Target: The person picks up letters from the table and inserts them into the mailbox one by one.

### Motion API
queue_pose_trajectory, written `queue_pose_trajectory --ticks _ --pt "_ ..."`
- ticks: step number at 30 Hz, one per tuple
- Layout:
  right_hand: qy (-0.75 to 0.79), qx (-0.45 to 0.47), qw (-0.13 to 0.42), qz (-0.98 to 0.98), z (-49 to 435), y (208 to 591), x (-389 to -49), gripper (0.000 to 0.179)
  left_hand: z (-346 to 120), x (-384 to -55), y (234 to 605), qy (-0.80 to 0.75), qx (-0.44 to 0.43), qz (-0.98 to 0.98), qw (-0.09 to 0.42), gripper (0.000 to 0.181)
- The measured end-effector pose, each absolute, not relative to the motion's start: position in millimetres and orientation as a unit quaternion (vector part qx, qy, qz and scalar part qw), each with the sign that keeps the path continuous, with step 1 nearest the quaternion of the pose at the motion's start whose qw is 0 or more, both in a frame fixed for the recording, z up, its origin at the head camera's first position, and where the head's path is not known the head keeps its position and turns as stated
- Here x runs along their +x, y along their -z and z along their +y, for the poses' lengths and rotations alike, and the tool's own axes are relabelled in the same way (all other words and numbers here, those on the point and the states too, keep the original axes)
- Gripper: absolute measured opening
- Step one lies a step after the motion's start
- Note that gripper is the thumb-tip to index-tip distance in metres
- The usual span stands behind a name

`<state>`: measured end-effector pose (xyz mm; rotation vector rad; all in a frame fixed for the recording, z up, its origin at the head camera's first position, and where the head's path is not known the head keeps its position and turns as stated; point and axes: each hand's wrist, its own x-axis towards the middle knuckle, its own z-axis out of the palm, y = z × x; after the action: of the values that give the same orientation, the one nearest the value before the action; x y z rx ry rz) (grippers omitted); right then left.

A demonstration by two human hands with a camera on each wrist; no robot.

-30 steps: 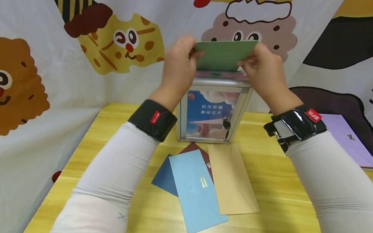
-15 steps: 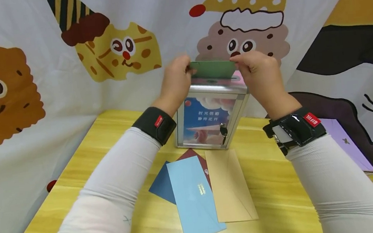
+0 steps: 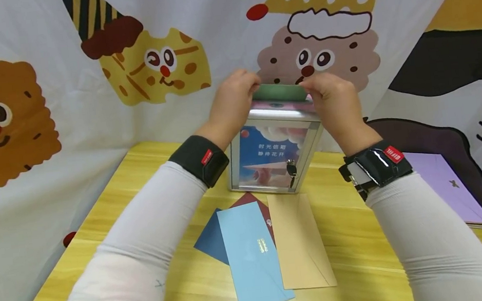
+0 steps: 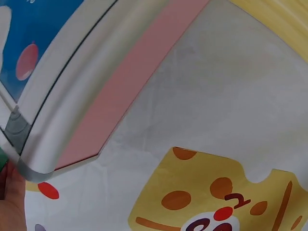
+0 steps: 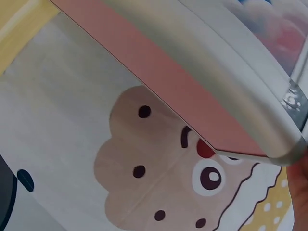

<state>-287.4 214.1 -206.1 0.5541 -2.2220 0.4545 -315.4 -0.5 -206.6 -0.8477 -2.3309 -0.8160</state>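
"Left hand [image 3: 236, 103] and right hand [image 3: 335, 104], what have you got?"

"Each one pinches an end of the green paper [image 3: 280, 93]."

"What's the biggest thing below?"

"That's the yellow table [image 3: 356, 241]. A metal box [image 3: 264, 162] stands near its far edge, pink top up."

"And the papers?"

"A purple pile [image 3: 446, 175] lies by the right edge, maybe to be out of the way. A light blue envelope [image 3: 252, 262] and a tan envelope [image 3: 299, 242] lie before the box, maybe for easy reach. Dark blue paper [image 3: 212, 239] and dark red paper [image 3: 246, 200] peek out from under the light blue one."

"Why hold both ends?"

"To keep it straight and level, I guess. It's between the hands, standing up at the box's top. I can't tell if its bottom is inside."
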Motion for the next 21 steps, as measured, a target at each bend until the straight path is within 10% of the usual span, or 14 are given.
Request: queue_pose_trajectory --ticks 21 --pt "-0.123 0.170 0.315 -0.925 209 216 -289 0.022 3 -325 216 0.219 -0.286 -0.914 0.187 0.020"
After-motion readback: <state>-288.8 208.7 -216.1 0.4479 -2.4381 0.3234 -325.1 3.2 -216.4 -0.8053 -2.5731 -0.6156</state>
